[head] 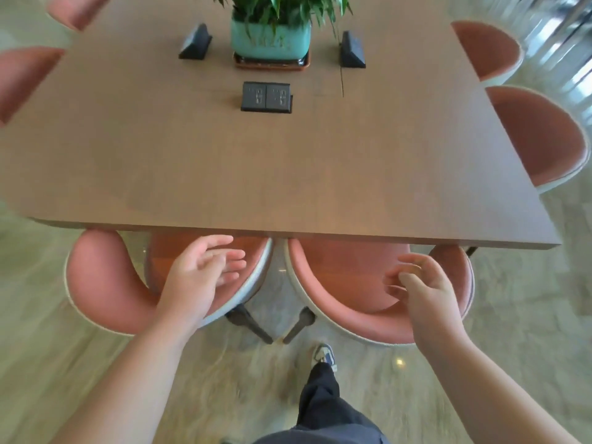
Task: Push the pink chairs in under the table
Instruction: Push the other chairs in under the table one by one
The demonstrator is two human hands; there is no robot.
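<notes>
Before you, a matt wood-grain table (224,161); pink chairs (346,302) in soft cloth with smooth white shells; glossy teal pot (270,41).

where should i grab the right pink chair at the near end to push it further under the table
Take the right pink chair by the curved top rim of its backrest, coming from behind on your side. That rim faces you, while the table covers the front of the seat. The right hand is already over it.

Two pink chairs (352,299) side by side at near counter (288,174) edge. Seats partly tucked under; backs protrude. Apparently not touching each other.
</notes>
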